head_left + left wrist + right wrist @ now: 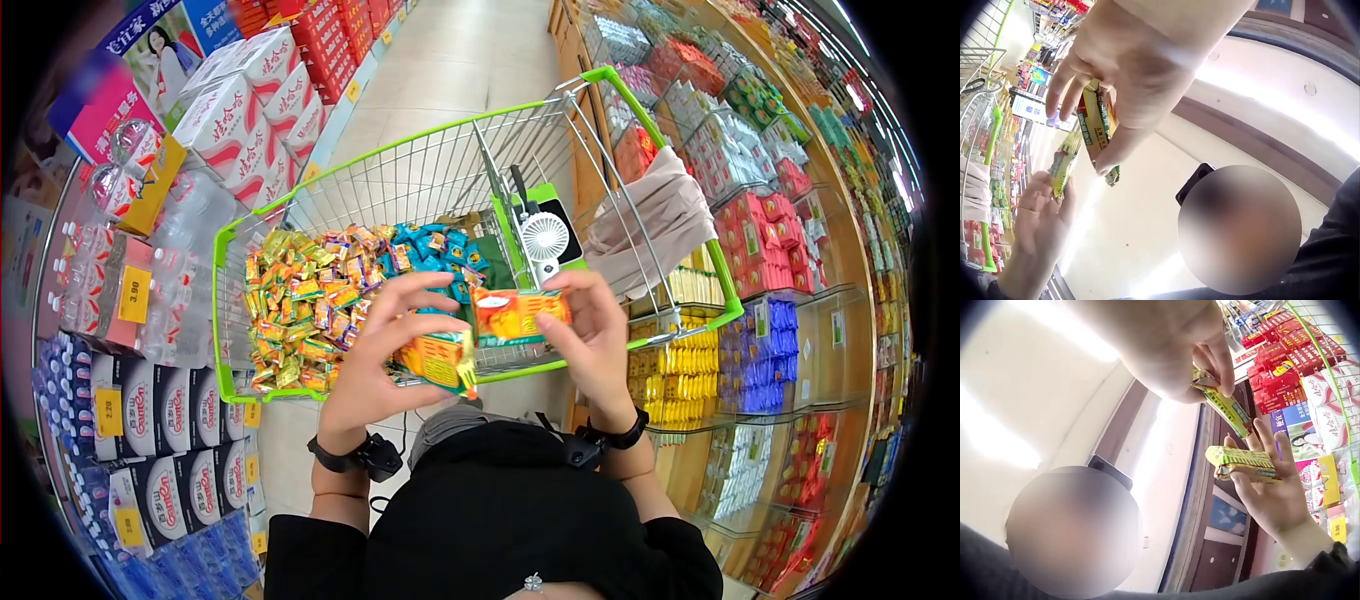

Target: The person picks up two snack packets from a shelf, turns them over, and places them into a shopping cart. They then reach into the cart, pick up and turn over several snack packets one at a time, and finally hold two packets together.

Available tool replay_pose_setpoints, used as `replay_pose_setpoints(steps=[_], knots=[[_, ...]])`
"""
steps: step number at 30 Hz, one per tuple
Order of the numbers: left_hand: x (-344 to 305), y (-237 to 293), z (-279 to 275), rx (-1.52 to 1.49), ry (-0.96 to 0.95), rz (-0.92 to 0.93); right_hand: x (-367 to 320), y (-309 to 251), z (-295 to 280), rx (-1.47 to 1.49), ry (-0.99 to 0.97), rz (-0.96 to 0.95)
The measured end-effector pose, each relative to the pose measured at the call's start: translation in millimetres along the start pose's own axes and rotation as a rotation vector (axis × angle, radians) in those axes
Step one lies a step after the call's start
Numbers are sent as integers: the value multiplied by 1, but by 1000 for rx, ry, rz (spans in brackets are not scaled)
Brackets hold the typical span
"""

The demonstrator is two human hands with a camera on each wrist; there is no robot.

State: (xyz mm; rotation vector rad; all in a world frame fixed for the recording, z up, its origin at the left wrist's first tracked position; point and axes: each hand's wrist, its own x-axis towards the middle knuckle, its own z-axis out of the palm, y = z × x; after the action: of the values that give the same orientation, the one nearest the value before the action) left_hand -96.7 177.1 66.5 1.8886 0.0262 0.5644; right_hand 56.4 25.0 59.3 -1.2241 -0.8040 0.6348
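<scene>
Two small orange-and-green wrapped packets are held up above the near edge of a shopping cart. The left hand [385, 360] holds one packet [437, 360] between thumb and fingers, tilted downward. In the right hand [592, 340], the other packet [520, 316] is pinched by thumb and fingers and lies nearly level. The packets are close together in the head view. The left wrist view shows the left hand [1129, 75] around its packet [1094, 122]; in the right wrist view the right hand [1172, 350] grips its packet [1229, 411] by one end.
The green-rimmed cart [228, 300] holds many orange and yellow packets [300, 300] and blue ones [425, 250]. A white fan [546, 237] and a pale cloth [650, 225] are at its right part. Bottles [170, 300] and cartons stand left; snack shelves [760, 420] stand right.
</scene>
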Motion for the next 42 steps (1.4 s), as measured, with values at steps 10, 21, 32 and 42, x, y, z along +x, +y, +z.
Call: replay_pose_setpoints(steps=[10,21,32,42], knots=[[-9,1,16,-80,4,-55,-8,-15,-12,87,49,-82],[-13,0,19,-75,10,-44,-9,-14,-13,129,13,-76],[-14,3,20,-92,81,-149,-8,-8,-18,102,30,-65],[-12,3,24,-205,247,-257,-7,6,-20,41,38,11]])
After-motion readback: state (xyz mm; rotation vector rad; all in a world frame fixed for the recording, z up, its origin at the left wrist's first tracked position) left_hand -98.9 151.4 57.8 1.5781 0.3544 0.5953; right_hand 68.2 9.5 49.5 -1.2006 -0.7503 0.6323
